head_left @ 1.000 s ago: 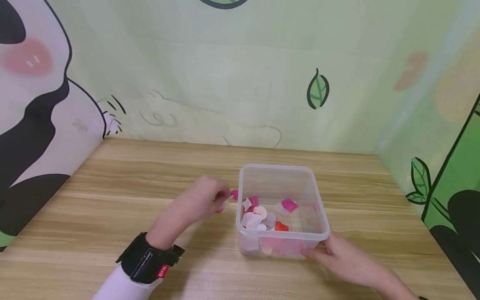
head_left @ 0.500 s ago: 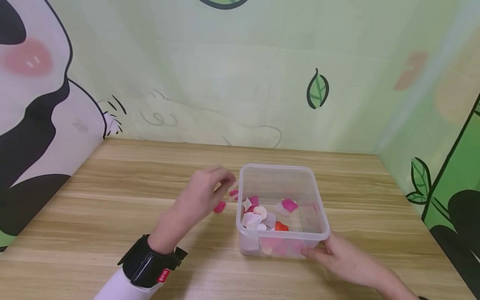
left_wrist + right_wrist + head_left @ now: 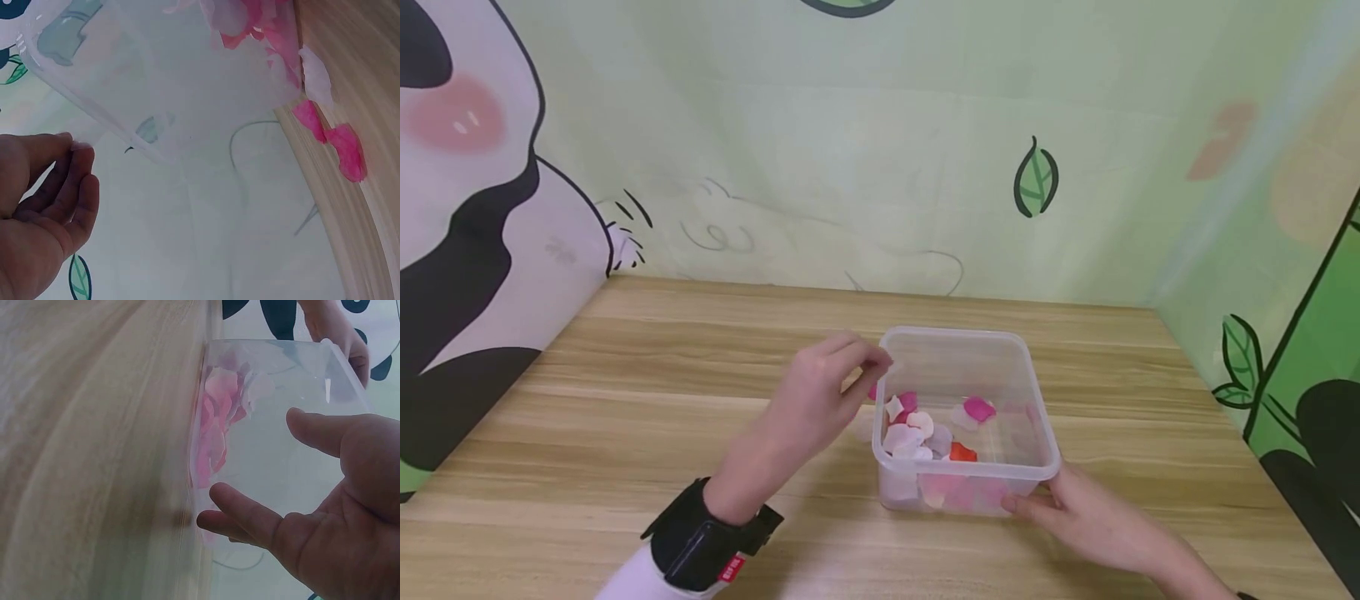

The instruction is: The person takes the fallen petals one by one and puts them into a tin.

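A clear plastic box stands on the wooden table with white, pink, magenta and red petals inside. My left hand is raised at the box's left rim, thumb and forefinger tips together. The left wrist view shows a pale, thin petal between those fingertips, hard to make out. At the box's near right corner my right hand holds it, thumb on the front wall and other fingers toward the right side. Beside the box's left wall lie two magenta petals and a white petal.
A wooden table extends around the box. Behind it rises a pale green printed backdrop with leaves and a panda drawing at left. A black strap is on my left wrist.
My left hand has risen from the petals on the table and moved right to the box's left rim. The box and my right hand have stayed in place.
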Demonstrator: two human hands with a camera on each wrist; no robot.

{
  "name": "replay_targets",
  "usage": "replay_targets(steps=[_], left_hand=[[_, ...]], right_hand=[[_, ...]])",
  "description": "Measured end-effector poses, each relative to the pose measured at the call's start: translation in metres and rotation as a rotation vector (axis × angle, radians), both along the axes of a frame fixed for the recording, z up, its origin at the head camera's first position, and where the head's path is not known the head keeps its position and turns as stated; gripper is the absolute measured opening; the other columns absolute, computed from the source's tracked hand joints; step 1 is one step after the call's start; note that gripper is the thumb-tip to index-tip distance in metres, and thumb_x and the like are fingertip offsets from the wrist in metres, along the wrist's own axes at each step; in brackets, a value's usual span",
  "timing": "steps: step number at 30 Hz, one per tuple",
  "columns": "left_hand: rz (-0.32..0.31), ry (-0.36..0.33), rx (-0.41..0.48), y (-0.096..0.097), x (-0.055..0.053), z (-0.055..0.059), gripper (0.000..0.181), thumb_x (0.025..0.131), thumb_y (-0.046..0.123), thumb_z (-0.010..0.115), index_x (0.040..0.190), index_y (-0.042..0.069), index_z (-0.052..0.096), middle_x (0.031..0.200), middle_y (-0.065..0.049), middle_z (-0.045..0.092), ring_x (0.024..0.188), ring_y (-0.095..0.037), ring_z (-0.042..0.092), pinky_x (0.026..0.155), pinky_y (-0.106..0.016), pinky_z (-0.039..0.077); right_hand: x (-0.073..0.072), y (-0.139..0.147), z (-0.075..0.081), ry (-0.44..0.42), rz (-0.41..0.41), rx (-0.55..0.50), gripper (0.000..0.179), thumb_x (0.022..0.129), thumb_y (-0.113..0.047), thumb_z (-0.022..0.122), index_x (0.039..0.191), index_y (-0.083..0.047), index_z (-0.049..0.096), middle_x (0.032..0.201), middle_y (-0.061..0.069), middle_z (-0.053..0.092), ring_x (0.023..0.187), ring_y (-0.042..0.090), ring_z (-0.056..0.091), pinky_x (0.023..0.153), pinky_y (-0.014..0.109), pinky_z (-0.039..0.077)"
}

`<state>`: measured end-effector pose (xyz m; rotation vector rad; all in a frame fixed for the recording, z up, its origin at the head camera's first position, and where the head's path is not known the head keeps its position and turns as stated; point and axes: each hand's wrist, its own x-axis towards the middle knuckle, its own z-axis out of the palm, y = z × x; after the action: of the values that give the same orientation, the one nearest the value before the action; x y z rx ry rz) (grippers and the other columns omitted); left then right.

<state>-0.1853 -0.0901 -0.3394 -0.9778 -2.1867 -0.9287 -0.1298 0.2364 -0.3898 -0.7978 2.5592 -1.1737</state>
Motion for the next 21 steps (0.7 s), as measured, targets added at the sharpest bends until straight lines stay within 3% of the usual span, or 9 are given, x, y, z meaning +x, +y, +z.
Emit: replay_targets(steps=[5,9,15,21], left_hand=[[-0.090,0.021,-0.003,0.006,0.002,-0.003,0.017,0.085,-0.007,0.080,0.098,0.002,0.074,0.095,-0.005,0.071,0.080,-0.014,0.067,0.073,-0.022,0.057],[-0.091,0.010,-0.013,0.006,0.001,-0.005,0.019,0.086,-0.005,0.080,0.102,0.001,0.074,0.098,-0.006,0.071,0.083,-0.016,0.068,0.074,-0.024,0.057],[0.020,-0.013,-0.042,0.002,-0.002,-0.007,0.012,0.091,0.000,0.076,0.103,0.000,0.073,0.098,-0.007,0.069,0.084,-0.019,0.067,0.073,-0.029,0.057],[0.162,-0.149,-0.202,-0.004,-0.007,-0.014,0.005,0.092,0.001,0.073,0.096,-0.002,0.072,0.091,-0.009,0.068,0.076,-0.021,0.063,0.069,-0.032,0.056]], right_hand=[[0.000,0.000,0.000,0.004,0.002,-0.002,0.060,0.103,-0.032,0.064,0.150,-0.008,0.036,0.139,0.006,0.058,0.126,0.021,0.056,0.103,0.033,0.047],[0.000,0.000,0.000,0.000,0.000,-0.001,0.059,0.103,-0.033,0.065,0.149,-0.007,0.037,0.137,0.004,0.058,0.125,0.021,0.057,0.102,0.031,0.047],[-0.001,-0.001,0.000,-0.010,-0.006,0.002,0.062,0.103,-0.032,0.066,0.151,-0.007,0.035,0.139,0.008,0.057,0.125,0.022,0.056,0.102,0.035,0.048],[0.000,-0.001,0.000,-0.001,-0.012,0.008,0.061,0.102,-0.030,0.066,0.151,-0.008,0.035,0.140,0.008,0.057,0.126,0.023,0.056,0.103,0.035,0.048]])
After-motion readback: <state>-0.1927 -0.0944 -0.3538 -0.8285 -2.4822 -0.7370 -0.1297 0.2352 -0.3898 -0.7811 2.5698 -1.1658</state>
